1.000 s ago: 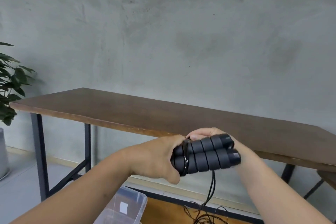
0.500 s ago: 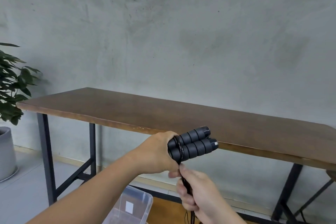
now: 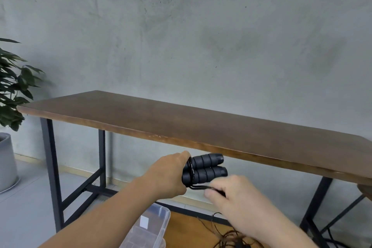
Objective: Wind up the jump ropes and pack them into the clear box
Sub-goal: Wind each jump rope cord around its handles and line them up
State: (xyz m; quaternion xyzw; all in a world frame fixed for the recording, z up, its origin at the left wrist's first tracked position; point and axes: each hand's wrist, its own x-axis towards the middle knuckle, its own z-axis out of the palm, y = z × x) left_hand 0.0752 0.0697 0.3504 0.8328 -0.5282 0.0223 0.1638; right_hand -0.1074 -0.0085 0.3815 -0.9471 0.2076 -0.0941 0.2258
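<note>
- Left hand (image 3: 171, 175): wrapped round the near ends of the two black foam handles (image 3: 205, 169), which I hold stacked one above the other, tips pointing right, just below the front edge of the wooden table (image 3: 201, 127).
- Right hand (image 3: 237, 195): fingers curled, pinching the black cord (image 3: 201, 187) just right of the handles and drawing it taut; motion blur hides the exact finger placement.
- Change logged: a second ago this hand cupped the far side of the handles; half a second ago it had dropped below them, gripping the cord hanging straight down; now it has swung up to the right, level with the lower handle. The handles have stayed put in my left hand.
- Reading: I judge this to be one turn of a wrap in progress. A first loop already lies round the handles beside my left knuckles.
- Remaining cord: a loose tangle (image 3: 229, 237) on the floor below my right wrist, so a good deal is left to wind.
- Clear box (image 3: 153, 225): on the floor, lower centre, beneath my left forearm; I cannot tell whether any rope is in it.
- Potted plant (image 3: 12, 86): far left, against the grey wall.
</note>
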